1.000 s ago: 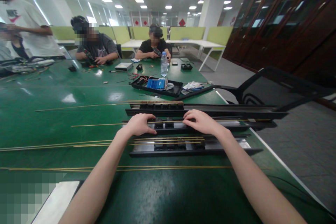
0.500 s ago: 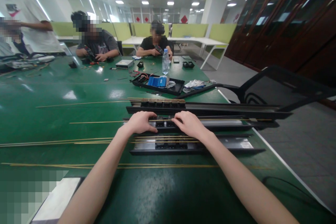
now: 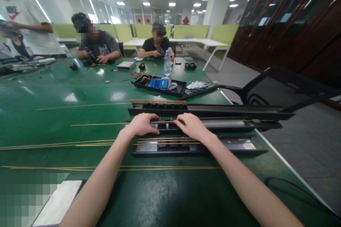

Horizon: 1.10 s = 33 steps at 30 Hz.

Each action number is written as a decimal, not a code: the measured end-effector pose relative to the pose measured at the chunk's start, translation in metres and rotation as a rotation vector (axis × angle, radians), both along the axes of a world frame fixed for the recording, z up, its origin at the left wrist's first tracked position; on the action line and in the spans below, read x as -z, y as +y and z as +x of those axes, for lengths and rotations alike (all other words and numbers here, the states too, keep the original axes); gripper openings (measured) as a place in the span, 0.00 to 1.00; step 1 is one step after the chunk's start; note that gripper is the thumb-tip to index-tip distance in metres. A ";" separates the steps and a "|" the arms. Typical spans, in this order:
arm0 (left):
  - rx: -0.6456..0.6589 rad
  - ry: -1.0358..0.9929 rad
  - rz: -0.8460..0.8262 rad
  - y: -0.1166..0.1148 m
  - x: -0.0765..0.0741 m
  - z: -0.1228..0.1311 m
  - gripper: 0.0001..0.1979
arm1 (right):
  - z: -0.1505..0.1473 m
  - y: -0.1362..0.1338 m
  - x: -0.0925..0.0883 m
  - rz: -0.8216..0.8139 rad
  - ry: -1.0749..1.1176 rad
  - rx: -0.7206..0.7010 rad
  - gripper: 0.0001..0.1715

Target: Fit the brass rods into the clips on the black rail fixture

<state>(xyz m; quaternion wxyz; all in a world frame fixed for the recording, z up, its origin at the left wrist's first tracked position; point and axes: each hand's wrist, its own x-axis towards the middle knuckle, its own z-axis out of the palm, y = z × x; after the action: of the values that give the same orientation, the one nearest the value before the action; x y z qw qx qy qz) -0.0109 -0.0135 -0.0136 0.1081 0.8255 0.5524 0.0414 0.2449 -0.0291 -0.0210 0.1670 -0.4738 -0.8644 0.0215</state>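
Over the middle black metal channel [image 3: 226,125], my left hand [image 3: 141,124] has thumb and fingers on either side of it, the thumb at its near wall. To its right, the fingers of my right hand [image 3: 193,126] are bent together beside small black blocks [image 3: 163,124] inside the channel. What those fingertips pinch is too small to make out. A thin brass rod [image 3: 96,124] runs lengthwise through the channel, passing beneath both hands. A nearer channel [image 3: 226,153] and a farther one [image 3: 239,112] also carry black blocks and brass rods.
Loose rods [image 3: 170,167] lie nearest me on the green table [image 3: 149,198]. Beyond the channels are a black tray [image 3: 177,88] with a blue item, white gloves [image 3: 197,87] and a water bottle [image 3: 167,64]. A chair [image 3: 287,81] stands at the right. Several people are across the table.
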 end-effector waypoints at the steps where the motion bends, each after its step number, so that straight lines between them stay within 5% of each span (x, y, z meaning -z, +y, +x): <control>1: 0.002 -0.001 -0.002 0.000 0.000 0.000 0.38 | 0.000 0.000 0.000 0.003 0.004 -0.001 0.18; 33: -0.004 -0.006 -0.002 -0.003 -0.002 0.001 0.37 | -0.002 -0.002 -0.001 0.117 -0.054 -0.008 0.21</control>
<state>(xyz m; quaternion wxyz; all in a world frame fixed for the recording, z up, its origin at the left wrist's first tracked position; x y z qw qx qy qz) -0.0101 -0.0167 -0.0114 0.1102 0.8241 0.5539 0.0435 0.2433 -0.0312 -0.0197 0.1712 -0.4602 -0.8702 -0.0411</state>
